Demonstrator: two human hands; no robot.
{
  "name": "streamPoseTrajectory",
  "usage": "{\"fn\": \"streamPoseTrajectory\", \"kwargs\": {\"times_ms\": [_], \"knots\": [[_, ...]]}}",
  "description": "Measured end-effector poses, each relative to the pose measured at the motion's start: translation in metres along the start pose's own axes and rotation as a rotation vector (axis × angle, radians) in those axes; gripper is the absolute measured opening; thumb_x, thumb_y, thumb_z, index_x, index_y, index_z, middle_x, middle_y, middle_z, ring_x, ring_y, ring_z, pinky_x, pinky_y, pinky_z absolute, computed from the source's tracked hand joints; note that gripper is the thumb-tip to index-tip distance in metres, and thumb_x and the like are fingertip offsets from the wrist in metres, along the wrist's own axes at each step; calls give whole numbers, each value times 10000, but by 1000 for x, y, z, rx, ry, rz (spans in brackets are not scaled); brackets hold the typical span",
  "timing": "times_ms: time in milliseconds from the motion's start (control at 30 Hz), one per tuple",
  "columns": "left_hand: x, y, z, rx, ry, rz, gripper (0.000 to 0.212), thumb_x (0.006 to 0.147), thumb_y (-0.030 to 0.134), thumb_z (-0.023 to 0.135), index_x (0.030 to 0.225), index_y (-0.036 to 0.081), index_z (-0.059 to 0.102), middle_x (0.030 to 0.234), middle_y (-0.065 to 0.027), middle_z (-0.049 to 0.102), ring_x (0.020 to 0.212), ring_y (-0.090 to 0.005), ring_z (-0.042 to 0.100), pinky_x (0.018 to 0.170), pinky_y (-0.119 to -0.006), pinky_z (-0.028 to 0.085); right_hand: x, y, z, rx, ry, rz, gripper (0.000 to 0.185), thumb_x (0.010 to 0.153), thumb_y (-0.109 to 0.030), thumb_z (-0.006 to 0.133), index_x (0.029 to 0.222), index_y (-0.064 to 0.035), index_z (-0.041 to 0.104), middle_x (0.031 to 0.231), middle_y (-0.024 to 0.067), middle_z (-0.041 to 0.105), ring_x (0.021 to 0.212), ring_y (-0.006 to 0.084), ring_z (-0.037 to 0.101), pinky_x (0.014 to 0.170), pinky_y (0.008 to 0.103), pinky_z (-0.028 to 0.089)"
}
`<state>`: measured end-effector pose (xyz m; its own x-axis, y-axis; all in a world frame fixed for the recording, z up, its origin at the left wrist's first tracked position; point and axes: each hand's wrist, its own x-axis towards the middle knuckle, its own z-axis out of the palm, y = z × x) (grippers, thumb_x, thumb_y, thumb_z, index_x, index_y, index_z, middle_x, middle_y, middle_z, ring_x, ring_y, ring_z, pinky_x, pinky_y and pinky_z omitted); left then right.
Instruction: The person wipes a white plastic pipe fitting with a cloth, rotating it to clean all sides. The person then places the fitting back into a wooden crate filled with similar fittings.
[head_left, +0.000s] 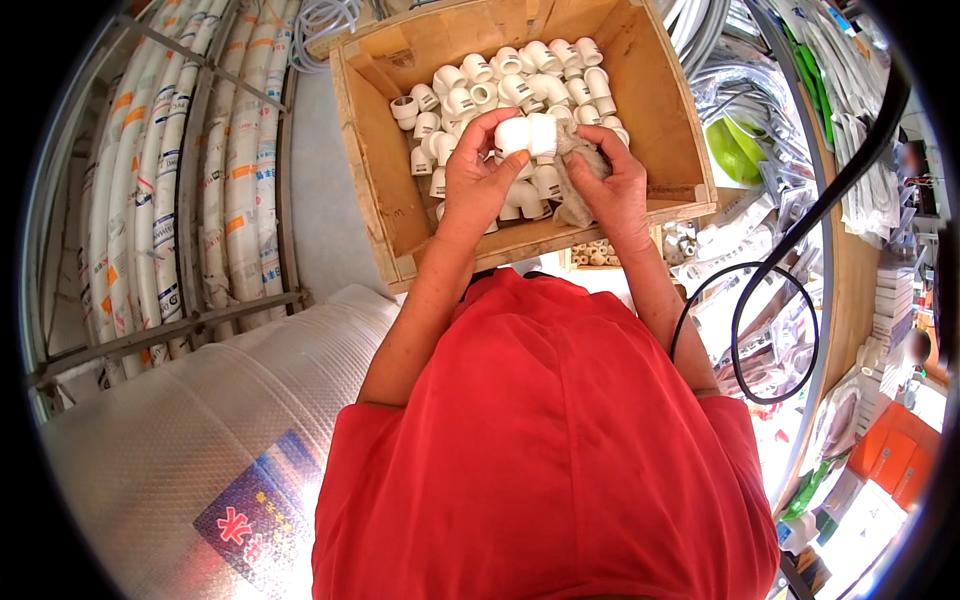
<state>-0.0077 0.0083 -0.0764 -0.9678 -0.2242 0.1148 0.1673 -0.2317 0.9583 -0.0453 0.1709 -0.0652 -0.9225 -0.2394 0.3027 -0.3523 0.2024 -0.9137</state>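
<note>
Between my two hands, above a wooden crate (671, 112), is a white plastic pipe elbow (517, 137). My left hand (478, 169) grips its rounded end with thumb and fingers. In my right hand (616, 180) is a bunched grey-beige cloth (576, 184), pressed against the elbow's other end, with part of it hanging down. Many more white elbow fittings (517, 88) lie in the crate below and beyond my hands, several with a dark printed mark. My hands and the cloth hide some of them.
Wrapped white pipes (247, 157) stand in a metal rack at the left. A large roll of bubble wrap (225, 375) lies at the lower left. Bagged parts (757, 330) fill the right, where a black cable (825, 191) loops across. Smaller fittings (596, 253) sit beneath the crate.
</note>
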Motion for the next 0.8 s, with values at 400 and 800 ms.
{"fn": "streamPoseTrajectory", "kwargs": {"times_ms": [400, 800], "knots": [[4, -8, -4, 101, 115, -26, 488, 726, -124, 618, 1169, 59, 527, 1048, -47, 565, 949, -121, 531, 809, -233, 450, 8, 4, -11, 663, 73, 360, 231, 804, -46, 626, 1034, -26, 621, 929, 8, 616, 809, 73, 548, 736, 188, 449], [-3, 8, 2, -34, -180, -88, 416, 723, -70, 653, 1117, 26, 557, 1012, -34, 592, 937, -115, 541, 838, -249, 436, 8, 17, -5, 212, 63, 154, 266, 833, -50, 587, 1096, -12, 600, 1005, 69, 606, 931, 134, 542, 839, 247, 422]]}}
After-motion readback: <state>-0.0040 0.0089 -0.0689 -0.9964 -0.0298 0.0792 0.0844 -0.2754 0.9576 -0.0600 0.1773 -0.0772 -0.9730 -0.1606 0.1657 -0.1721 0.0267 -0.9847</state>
